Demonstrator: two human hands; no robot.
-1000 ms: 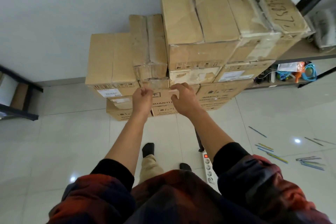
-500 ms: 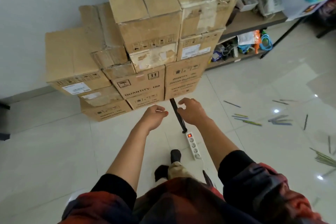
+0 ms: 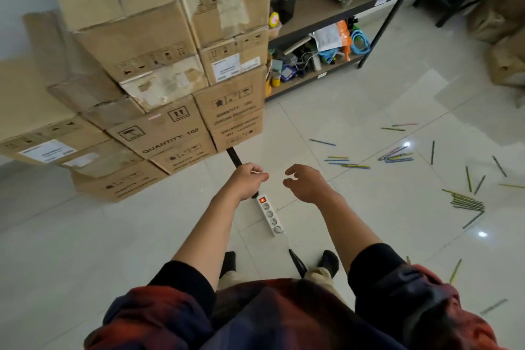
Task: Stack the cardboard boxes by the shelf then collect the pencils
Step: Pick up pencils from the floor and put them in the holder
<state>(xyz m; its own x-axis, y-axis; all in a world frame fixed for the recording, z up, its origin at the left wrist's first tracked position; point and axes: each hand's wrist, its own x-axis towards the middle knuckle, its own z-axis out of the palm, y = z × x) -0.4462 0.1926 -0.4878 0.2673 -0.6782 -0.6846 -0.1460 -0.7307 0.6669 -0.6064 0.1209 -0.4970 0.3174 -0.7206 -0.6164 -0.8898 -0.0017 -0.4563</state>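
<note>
Now, with boxes (image 3: 159, 65) stacked ahead, left hand (image 3: 245, 180) and right hand (image 3: 305, 183) hang loosely curled, empty; right of them lie thin, light, roll-prone pencils (image 3: 346, 163), likely best pinched mid-shaft.

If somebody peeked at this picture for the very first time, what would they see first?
Probably the big stack of cardboard boxes towering on the left, pushed up against the shelf. Next, the coloured pencils scattered all over the shiny floor on the right. In the middle, the person's left hand and right hand hang empty above a white power strip with a glowing red switch.
</note>
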